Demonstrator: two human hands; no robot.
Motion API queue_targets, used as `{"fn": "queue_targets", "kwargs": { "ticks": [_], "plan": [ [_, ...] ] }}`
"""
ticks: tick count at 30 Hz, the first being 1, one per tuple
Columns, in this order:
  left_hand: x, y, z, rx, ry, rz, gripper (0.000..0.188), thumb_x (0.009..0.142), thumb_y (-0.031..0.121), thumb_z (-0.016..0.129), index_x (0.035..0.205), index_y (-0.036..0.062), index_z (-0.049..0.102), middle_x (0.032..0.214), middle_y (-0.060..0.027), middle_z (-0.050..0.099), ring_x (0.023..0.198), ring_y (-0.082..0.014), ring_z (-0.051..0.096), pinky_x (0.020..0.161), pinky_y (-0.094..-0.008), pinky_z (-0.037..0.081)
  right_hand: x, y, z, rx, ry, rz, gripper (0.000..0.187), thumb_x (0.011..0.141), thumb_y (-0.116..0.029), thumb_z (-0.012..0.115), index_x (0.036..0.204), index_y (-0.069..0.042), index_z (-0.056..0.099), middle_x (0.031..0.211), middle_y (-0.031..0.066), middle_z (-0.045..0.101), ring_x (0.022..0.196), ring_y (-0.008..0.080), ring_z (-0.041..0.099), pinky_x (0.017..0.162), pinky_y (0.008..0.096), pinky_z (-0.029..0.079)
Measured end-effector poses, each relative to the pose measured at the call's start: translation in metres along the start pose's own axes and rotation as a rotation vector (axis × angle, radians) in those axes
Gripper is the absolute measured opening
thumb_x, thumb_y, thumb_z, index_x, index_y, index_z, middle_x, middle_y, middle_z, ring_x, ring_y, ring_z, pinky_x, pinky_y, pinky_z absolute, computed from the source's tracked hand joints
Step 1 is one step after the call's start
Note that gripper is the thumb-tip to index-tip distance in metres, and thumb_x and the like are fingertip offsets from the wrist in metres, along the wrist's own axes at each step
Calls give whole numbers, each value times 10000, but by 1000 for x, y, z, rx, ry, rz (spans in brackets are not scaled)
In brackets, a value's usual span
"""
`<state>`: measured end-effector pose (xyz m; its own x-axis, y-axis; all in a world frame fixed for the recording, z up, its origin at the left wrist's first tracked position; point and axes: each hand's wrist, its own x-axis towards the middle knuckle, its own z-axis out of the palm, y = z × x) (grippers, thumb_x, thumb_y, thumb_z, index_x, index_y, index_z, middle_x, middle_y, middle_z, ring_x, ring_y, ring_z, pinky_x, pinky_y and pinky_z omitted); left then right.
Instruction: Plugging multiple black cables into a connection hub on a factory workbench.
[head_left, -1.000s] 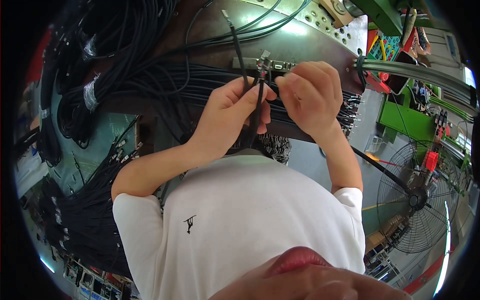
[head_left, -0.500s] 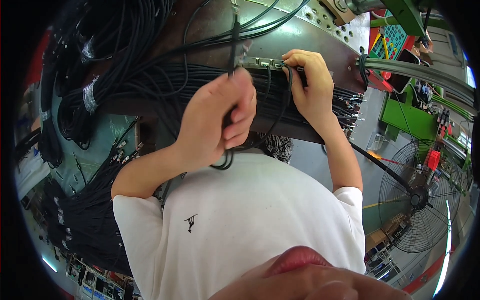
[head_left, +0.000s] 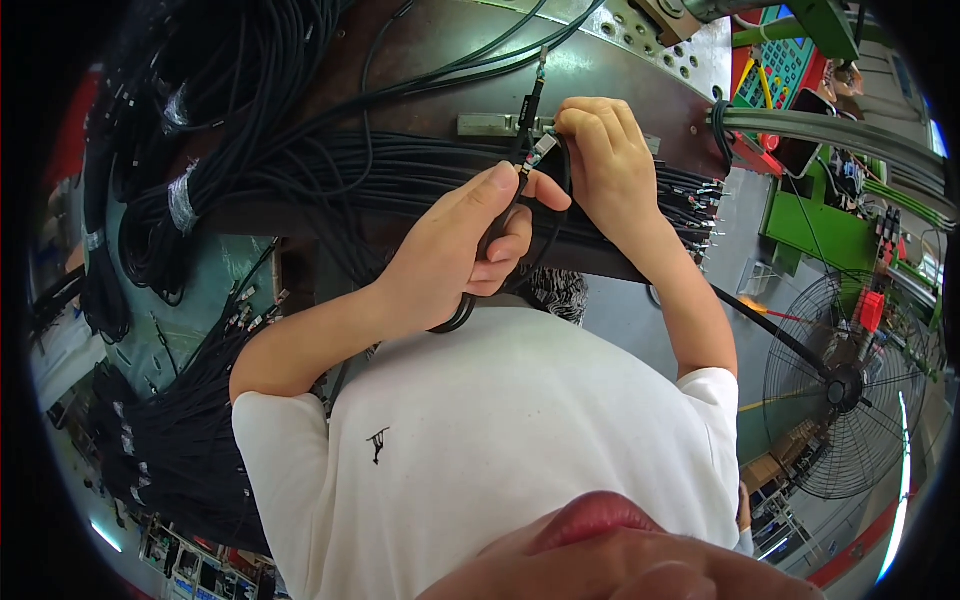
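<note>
My left hand [head_left: 455, 240] is closed around black cables in front of the bench edge. Out of its fingertips rise a cable end with a bare metal plug [head_left: 541, 152] and a second, longer black cable [head_left: 528, 112] that points away from me. Just to the right, my right hand [head_left: 614, 155] pinches with bent fingers at a narrow metal bar fixture [head_left: 487, 124]; a black cable [head_left: 567, 180] hangs down beside its fingertips. Whatever sits between those fingertips is hidden by the hand. Below the left hand, the cables hang in a loop.
A thick row of black cables [head_left: 400, 172] lies across the dark bench, its plug ends [head_left: 700, 205] at the right edge. Wrapped cable coils [head_left: 182, 200] are at left. A perforated metal plate [head_left: 655, 35] is at the back; a fan [head_left: 842, 388] stands at right.
My left hand has moved a little right with its cables, bringing the bare metal plug beside the right hand. The right hand stays near the fixture, its fingers drawn closer together.
</note>
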<state>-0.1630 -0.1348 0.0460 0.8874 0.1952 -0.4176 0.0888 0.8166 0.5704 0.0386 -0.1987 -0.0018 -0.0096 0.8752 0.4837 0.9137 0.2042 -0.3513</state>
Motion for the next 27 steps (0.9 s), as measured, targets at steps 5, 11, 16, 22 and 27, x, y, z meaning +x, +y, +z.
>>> {"fn": "queue_targets", "kwargs": {
  "ticks": [5, 11, 16, 22, 27],
  "plan": [
    [0, -1, 8, 41, -12, -93, 498, 1056, 459, 293, 1053, 27, 540, 673, 48, 362, 500, -33, 243, 436, -180, 232, 25, -1, -28, -111, 233, -213, 275, 744, -38, 680, 996, -119, 607, 987, 15, 612, 869, 228, 601, 743, 349, 482],
    [-6, -2, 9, 101, 209, -8, 452, 1034, 495, 344, 859, 102, 481, 708, 21, 375, 634, -82, 396, 514, -252, 390, 32, -6, -51, -190, 358, -393, 280, 687, -60, 682, 964, -64, 645, 932, 49, 633, 841, 215, 621, 727, 333, 491],
    [7, 7, 24, 229, 176, 95, 298, 1017, 346, 505, 925, 68, 558, 694, 51, 416, 659, -53, 423, 556, -240, 408, 9, -18, -39, -172, 200, -361, 232, 727, -135, 643, 952, -78, 643, 933, 32, 629, 849, 204, 619, 794, 360, 475],
    [-8, 1, 22, 503, 50, 154, 305, 1026, 269, 451, 1139, 18, 583, 700, 69, 414, 608, 0, 341, 492, -168, 269, -1, 17, -39, 189, 128, 89, 262, 723, 104, 633, 946, -34, 628, 919, 95, 662, 837, 279, 625, 713, 357, 501],
    [5, 9, 8, 1, 148, 99, 334, 1050, 318, 374, 1096, 31, 539, 771, 27, 398, 640, -49, 336, 529, -192, 304, -3, 13, -38, 61, -79, 0, 198, 728, 82, 627, 873, -36, 561, 825, 75, 580, 775, 279, 568, 674, 367, 484]
  ]
}}
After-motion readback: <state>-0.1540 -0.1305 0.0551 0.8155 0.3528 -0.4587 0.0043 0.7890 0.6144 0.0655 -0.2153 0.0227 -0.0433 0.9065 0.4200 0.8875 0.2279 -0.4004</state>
